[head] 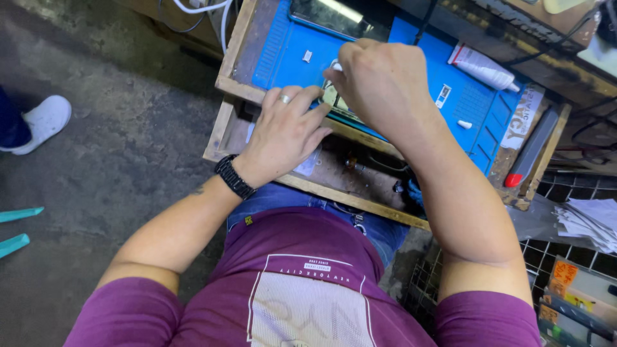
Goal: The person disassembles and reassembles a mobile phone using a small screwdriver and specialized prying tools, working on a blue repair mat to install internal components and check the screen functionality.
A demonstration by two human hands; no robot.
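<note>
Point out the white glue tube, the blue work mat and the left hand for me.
white glue tube [481,67]: head view, middle of the tube body.
blue work mat [289,48]: head view, bare patch left of the hands.
left hand [283,138]: head view, back of the hand.

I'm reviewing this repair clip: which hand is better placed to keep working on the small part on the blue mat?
Right, probably. The right hand pinches a small white tool over the flat part on the blue mat; the left hand lies flat, bracing its edge.

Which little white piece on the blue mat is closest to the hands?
The small white piece left of the right hand; the other white piece lies farther right, near the mat's edge.
</note>
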